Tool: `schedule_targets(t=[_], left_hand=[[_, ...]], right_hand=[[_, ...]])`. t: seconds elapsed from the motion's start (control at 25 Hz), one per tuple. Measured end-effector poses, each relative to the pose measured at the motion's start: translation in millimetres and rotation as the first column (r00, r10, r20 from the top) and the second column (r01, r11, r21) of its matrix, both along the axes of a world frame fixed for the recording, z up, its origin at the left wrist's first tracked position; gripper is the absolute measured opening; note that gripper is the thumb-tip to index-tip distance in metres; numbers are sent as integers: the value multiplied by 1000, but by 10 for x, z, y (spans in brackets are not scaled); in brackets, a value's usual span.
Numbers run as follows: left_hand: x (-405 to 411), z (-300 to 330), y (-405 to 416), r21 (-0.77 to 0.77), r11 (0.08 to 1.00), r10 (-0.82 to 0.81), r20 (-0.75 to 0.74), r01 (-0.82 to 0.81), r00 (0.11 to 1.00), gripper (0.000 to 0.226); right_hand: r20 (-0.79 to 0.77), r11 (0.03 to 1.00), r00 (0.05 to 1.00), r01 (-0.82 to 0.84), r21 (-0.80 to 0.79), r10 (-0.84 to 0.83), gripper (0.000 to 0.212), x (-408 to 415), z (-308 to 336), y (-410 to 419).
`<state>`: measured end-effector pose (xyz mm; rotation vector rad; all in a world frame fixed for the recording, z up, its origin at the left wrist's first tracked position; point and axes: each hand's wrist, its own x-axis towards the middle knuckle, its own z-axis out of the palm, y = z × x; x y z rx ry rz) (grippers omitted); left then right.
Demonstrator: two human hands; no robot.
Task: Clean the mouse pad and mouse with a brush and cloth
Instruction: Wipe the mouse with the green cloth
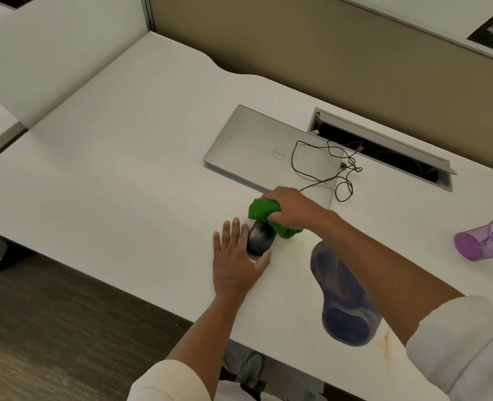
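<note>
A black mouse (261,238) lies on the white desk (117,175), dust smudged on its top. My left hand (236,259) steadies it, fingers spread along its left side and the thumb against its near right side. My right hand (290,209) is closed around a bunched green cloth (264,211), which presses on the mouse's far end. A dark blue mouse pad (342,293) with a wrist rest lies to the right, partly under my right forearm. The mouse's thin black cable (317,166) runs back over the laptop. No brush is visible.
A shut silver laptop (256,143) lies just behind the hands. Behind it is an open cable slot (384,151) in the desk. A purple mesh cup (482,241) lies tipped at the right edge. Partition walls (326,59) bound the desk's back.
</note>
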<state>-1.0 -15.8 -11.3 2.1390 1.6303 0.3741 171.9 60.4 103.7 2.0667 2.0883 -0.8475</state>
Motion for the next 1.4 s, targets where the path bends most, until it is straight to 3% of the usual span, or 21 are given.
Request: schedule_targets(t=[0.2, 0.44, 0.6, 0.8, 0.88, 1.04, 1.24, 1.4], left_hand=[[1, -13, 6, -2, 1000, -1, 2, 1, 1000, 91], [7, -19, 13, -5, 1000, 0, 2, 0, 1000, 92], [8, -13, 1, -1, 1000, 3, 4, -2, 1000, 92], [3, -18, 2, 1, 1000, -1, 0, 1, 1000, 91], [1, -19, 2, 4, 1000, 1, 4, -1, 1000, 90], [7, -15, 8, -2, 1000, 4, 7, -4, 1000, 91], [-1, -9, 3, 0, 1000, -3, 3, 3, 1000, 90], [0, -22, 0, 0, 1000, -1, 1, 1, 1000, 90]], right_hand=[[79, 950, 959, 255, 178, -272, 55, 73, -99, 51], [206, 994, 978, -3, 113, -20, 43, -175, -201, -88], [130, 993, 987, -103, 54, 95, 43, -67, -114, -218], [96, 983, 993, 48, 178, -66, 49, 68, -75, -166], [132, 986, 986, 78, 149, -98, 51, -31, -149, -176], [198, 987, 980, -10, 159, -22, 50, -200, -242, -246], [96, 985, 990, -111, 130, 99, 42, -30, -157, -417], [34, 967, 993, 99, 233, -110, 50, 96, -85, -317]])
